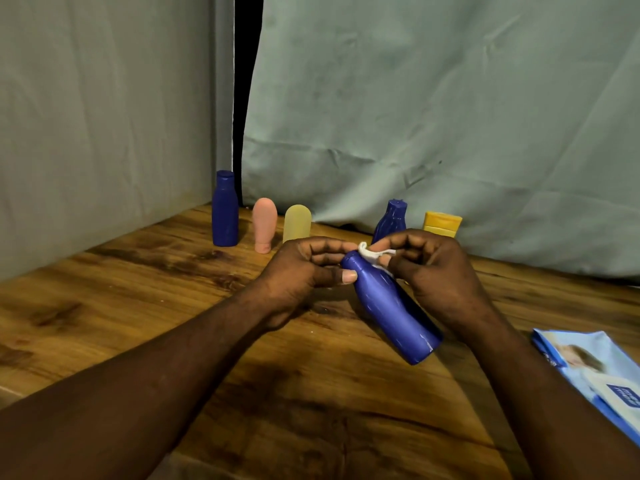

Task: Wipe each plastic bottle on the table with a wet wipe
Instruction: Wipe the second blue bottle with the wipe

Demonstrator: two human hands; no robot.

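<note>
Head view: the wipe pack [595,372] lies on the table [138,306], right of the blue bottle [391,306]. My left hand [304,271] holds that bottle's neck. My right hand [429,268] pinches the wet wipe [369,252] on its cap. I think I'm cleaning the top, and next I rub down its sides. Five more bottles [264,225] wait behind it.

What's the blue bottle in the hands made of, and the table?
Blue bottle: likely smooth plastic, with a soft sheen along its side. Table: looks like varnished wood, showing brown grain and glossy patches, though it may be laminate.
</note>
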